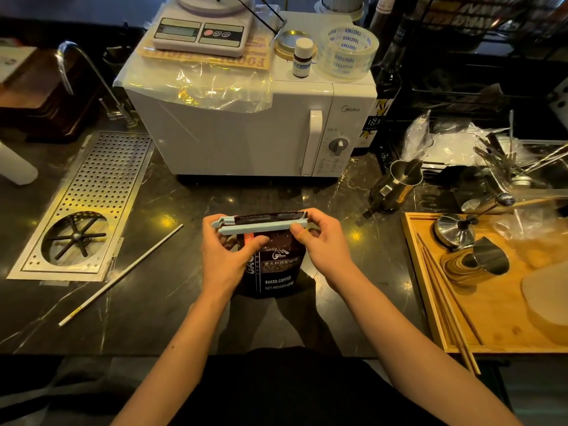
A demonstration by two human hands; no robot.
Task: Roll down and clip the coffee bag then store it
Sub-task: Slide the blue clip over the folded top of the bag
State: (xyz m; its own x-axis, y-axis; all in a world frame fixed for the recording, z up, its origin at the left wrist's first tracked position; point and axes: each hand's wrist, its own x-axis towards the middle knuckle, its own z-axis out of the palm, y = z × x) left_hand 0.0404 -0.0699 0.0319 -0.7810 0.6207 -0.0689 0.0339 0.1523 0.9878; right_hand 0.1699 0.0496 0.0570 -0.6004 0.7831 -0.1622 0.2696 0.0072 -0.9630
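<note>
head view: both hands' fingers pinch clip [261,226] ends; coffee bag [275,265] base partly hidden.

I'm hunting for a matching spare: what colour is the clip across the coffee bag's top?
Pale blue; the sealing clip shows clearly in the head view.

Dark marble counter [172,302], white microwave [246,130], wooden tray [430,302], dim light

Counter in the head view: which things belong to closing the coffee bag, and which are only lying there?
For the job: coffee bag, light blue clip across its top, left hand, right hand.

Lying about: microwave, scale, tape roll, small bottle, white stick, wooden tray, steel pitcher.
</note>
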